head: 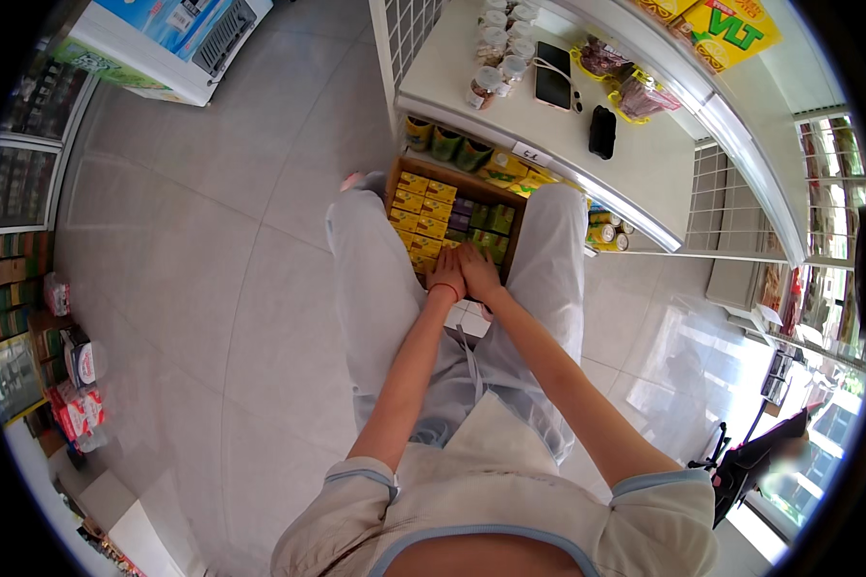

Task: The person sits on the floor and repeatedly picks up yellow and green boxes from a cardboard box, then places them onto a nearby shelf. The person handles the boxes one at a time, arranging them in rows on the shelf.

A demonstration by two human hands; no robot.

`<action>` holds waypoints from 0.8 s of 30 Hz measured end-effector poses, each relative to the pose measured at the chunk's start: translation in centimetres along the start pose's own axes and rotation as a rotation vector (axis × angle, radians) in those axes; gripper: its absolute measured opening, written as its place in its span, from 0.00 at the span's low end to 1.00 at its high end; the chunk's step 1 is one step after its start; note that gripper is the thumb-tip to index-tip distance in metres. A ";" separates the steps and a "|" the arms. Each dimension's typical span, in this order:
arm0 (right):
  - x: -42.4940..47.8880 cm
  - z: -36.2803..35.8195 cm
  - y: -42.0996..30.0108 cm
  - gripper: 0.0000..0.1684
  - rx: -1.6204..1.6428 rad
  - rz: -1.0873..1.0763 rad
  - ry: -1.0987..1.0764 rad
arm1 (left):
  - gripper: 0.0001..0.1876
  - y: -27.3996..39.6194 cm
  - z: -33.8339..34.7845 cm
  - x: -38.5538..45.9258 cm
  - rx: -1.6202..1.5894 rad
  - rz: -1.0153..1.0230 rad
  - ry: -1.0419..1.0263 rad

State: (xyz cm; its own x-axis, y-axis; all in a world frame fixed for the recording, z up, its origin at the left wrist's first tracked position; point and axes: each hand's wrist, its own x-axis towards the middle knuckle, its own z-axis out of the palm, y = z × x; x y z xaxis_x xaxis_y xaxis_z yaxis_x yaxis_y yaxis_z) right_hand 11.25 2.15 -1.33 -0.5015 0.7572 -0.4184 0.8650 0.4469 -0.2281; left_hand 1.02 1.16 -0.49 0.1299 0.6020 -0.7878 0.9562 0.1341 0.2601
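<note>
Between my knees stands an open cardboard box (395,179) packed with small drink cartons. Yellow cartons (424,216) fill its left side in rows. On the right are green cartons (492,220), with a few purple cartons (461,208) beside them. My left hand (445,275), with a thin red cord at the wrist, lies over the cartons at the box's near edge. My right hand (478,271) rests close against it, fingers pointing into the box. Whatever is under the fingers is hidden, so I cannot tell whether either hand grips a carton.
A white shelf (505,119) beyond the box carries clear-lidded jars (492,47), a smartphone (553,76), a black case (602,133) and bagged goods (639,97). Yellow packs (505,169) and cans (606,234) fill the lower shelf. A freezer (166,50) stands far left.
</note>
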 end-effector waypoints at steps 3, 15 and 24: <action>1.7 1.6 0.9 0.26 0.100 0.022 0.165 | 0.38 0.1 -0.5 -0.4 -0.056 0.025 0.004; 4.4 1.5 1.1 0.15 -0.093 -0.057 0.118 | 0.34 1.6 1.8 -2.0 0.060 -0.133 0.029; 3.8 -1.1 1.3 0.18 -0.103 -0.144 0.102 | 0.31 1.0 1.5 -1.2 0.041 -0.110 0.017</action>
State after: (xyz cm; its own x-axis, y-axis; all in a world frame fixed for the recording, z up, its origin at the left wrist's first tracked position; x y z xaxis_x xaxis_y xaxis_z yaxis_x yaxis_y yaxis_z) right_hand 10.41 6.16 -2.21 -0.6230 0.7242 -0.2955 0.7811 0.5963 -0.1852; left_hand 2.22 -0.59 -0.12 0.0198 0.5988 -0.8007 0.9744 0.1678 0.1496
